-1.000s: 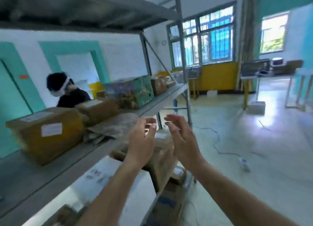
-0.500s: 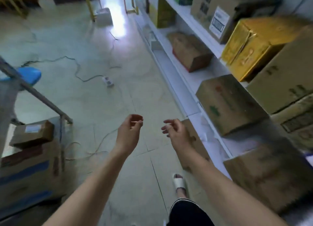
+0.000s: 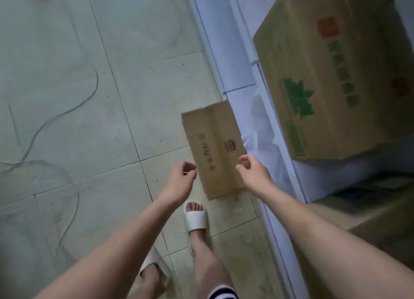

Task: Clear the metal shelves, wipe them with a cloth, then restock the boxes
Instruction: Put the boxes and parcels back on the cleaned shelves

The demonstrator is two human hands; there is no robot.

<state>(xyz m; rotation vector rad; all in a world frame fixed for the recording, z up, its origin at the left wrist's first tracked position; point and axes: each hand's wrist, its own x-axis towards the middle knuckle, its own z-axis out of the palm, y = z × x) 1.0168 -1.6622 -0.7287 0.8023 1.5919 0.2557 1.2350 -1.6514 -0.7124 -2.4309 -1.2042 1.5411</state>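
A small cardboard box (image 3: 212, 141) is seen lying flat on the floor (image 3: 112, 119), its right long side drawn up against the front edge of the lowest shelf (image 3: 237, 70) and its far right corner just under that edge. Its long axis is set running away from the person, nearly parallel to the shelf's front edge, so that a short end is presented nearest the feet. The hands are held out over this near end, one to each side: the left hand (image 3: 182, 178) is placed just outside the left long side, and the right hand (image 3: 254, 174) is seen over the right long side, towards the shelf. Both hands are kept loosely curled, with thumb and fingertips close together, and nothing is held in either. Contact with the box cannot be confirmed and is judged unlikely, since the person appears to be standing. The two hands are judged about equally near, so a two-handed lift across the short width is favoured, with a stoop needed first. A larger printed box (image 3: 324, 85) is stood on the same shelf, well to the right, and something white and crumpled (image 3: 262, 139) is seen between it and the shelf's front edge. A sandalled foot (image 3: 195, 218) is planted just short of the small box's near end.
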